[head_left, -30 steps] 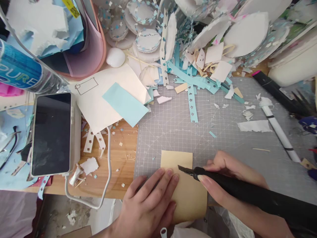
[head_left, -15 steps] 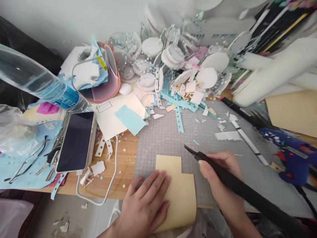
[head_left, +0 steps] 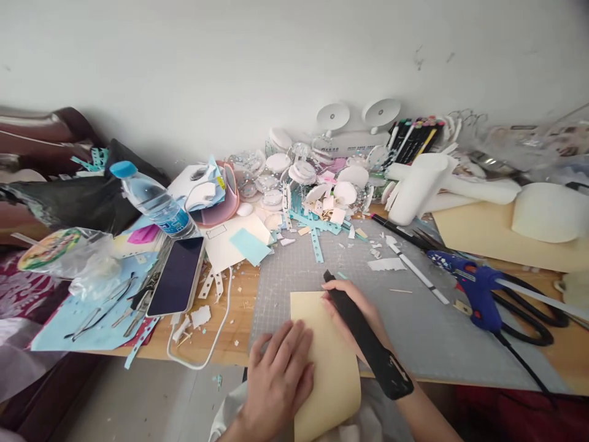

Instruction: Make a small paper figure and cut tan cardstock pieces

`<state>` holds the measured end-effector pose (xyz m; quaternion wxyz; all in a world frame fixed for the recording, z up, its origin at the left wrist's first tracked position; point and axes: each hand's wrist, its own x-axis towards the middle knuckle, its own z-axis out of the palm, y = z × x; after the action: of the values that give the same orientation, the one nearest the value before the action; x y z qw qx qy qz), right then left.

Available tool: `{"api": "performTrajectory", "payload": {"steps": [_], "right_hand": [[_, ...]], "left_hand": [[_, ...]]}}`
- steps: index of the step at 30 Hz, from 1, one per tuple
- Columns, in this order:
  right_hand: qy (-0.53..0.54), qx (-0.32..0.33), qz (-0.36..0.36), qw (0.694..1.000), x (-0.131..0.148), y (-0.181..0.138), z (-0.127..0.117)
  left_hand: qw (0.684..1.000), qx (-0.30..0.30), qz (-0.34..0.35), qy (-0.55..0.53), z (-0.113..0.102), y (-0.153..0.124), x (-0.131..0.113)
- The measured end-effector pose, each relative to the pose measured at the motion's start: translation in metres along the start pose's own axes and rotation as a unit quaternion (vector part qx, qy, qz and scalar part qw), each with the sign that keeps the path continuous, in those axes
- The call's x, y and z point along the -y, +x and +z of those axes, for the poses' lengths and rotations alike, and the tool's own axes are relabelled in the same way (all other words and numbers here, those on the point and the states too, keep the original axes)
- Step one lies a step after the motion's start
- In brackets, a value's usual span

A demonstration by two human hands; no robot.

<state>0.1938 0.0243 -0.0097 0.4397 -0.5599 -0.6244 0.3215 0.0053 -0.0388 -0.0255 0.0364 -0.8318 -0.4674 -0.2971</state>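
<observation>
A sheet of pale yellow card (head_left: 331,374) lies over the front edge of the grey cutting mat (head_left: 405,331), its lower part curling past the table edge. My left hand (head_left: 278,374) rests flat on the card's left side, fingers stretched out and holding nothing. My right hand (head_left: 356,307) is closed around a black utility knife (head_left: 368,341), which slants up and left over the card's right part. The knife's front end is near the card's upper right corner; the blade itself and the notch there are hidden or hard to make out.
A blue glue gun (head_left: 478,291), black-handled scissors (head_left: 529,328) and a white pen (head_left: 423,276) lie to the right. On the left are a phone (head_left: 177,276), its white cable (head_left: 221,334) and a water bottle (head_left: 156,202). Paper scraps (head_left: 317,215) and white discs (head_left: 278,162) crowd the back.
My right hand has brought the knife left and over the card, and the knife is turned more upright. My left hand stays on the card. The view has tilted up, showing more wall.
</observation>
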Motion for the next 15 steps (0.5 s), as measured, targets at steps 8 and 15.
{"api": "performTrajectory", "payload": {"steps": [8,15], "right_hand": [[0.006,-0.004,-0.016,1.000,-0.001,-0.006,-0.005],[0.108,-0.020,-0.032,0.993,0.010,0.000,-0.012]], "left_hand": [[0.998,-0.065,-0.015,-0.007,0.009,-0.009,-0.008],[0.994,-0.058,-0.051,-0.076,-0.008,-0.005,-0.006]]}}
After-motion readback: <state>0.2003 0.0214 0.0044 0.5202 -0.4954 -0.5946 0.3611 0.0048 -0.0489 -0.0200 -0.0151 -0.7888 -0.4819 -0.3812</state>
